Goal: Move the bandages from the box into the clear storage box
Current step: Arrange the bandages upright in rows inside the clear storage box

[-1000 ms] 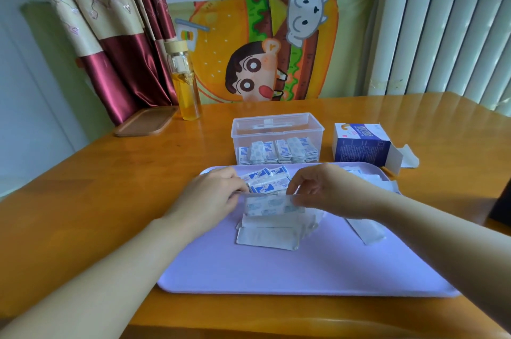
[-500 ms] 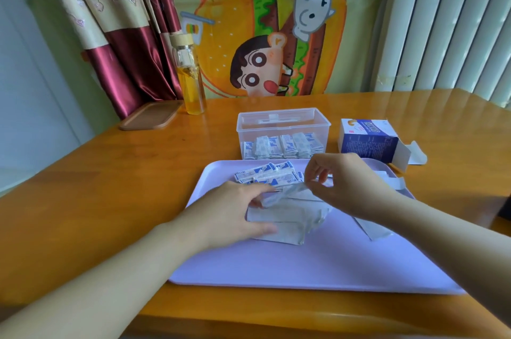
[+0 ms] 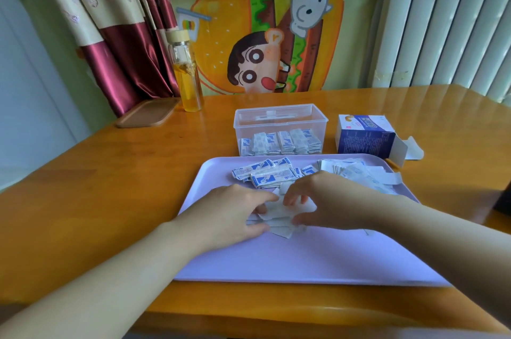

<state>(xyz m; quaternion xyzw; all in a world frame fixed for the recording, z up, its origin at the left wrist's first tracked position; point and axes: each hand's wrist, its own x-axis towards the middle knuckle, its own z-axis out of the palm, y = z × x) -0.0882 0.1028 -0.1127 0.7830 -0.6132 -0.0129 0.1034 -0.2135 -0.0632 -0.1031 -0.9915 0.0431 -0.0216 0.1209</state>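
Note:
A lilac tray point(image 3: 304, 261) lies before me on the wooden table. In its middle sits a small stack of white-backed bandages point(image 3: 279, 214). My left hand point(image 3: 232, 217) and my right hand point(image 3: 329, 203) both hold this stack, fingers curled round its two ends. A heap of blue-printed bandages point(image 3: 265, 175) lies just behind the hands, and another loose pile point(image 3: 356, 172) lies at the tray's far right. Behind the tray stands the clear storage box point(image 3: 279, 120), with a row of bandages point(image 3: 279, 142) upright inside. The blue bandage box point(image 3: 365, 136) lies to its right, flap open.
A glass bottle of yellow liquid point(image 3: 186, 73) and a brown wooden tray point(image 3: 146, 114) stand at the table's far left. A cartoon-print chair back point(image 3: 265, 39) rises behind the table. A dark object point(image 3: 504, 200) shows at the right edge.
The stack was lifted between both hands a second ago; it now lies low on the tray, both hands closed in around it. The camera has moved closer.

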